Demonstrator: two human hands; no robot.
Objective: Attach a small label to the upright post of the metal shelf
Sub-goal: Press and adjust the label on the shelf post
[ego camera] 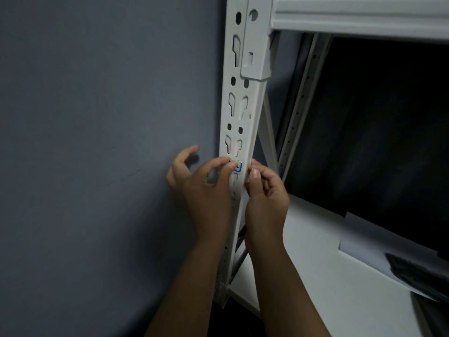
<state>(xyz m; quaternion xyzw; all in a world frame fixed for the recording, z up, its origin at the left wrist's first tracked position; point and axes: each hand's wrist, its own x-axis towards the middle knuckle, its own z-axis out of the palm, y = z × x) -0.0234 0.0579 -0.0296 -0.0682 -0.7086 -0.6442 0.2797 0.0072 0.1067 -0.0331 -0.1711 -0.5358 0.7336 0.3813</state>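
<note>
The white metal post [245, 113] of the shelf runs upright through the middle of the view, pierced with keyhole slots. A small white label [239, 167] with a blue outline lies against its front face at hand height. My left hand [204, 188] reaches in from the left, and its thumb and forefinger pinch the label's left edge against the post. On the right, my right hand [264, 193] holds the label's other edge between thumb and fingertips at the post's corner. Much of the label is hidden by my fingers.
A grey-blue wall [97, 142] fills the left side. A white shelf beam [359, 15] crosses the top right. Below it a white shelf board [315, 251] carries loose white sheets [379, 242] and a dark object [418, 271]. The shelf's inside is dark.
</note>
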